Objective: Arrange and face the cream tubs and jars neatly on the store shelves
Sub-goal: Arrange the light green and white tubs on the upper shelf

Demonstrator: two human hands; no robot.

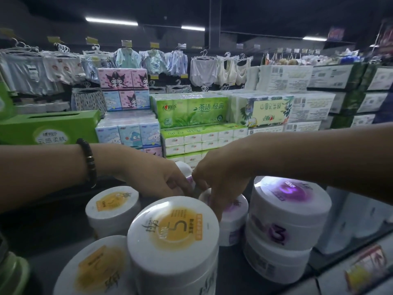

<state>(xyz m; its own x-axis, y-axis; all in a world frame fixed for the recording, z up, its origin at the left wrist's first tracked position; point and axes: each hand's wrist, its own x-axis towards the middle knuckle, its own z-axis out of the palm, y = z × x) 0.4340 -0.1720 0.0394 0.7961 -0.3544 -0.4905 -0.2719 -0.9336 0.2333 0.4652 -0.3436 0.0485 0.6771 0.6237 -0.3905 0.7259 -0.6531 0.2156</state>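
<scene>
Shelf front crowded with tubs; left hand, right hand hold rear tub

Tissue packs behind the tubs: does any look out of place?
Yes. The leaf-patterned tissue pack right of the green pack sits upside down: its lettering is inverted, while the green pack's reads upright.

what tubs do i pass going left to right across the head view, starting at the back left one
small yellow-label tub → big yellow-label tub → low purple-label tub → stack of two purple-label tubs
</scene>
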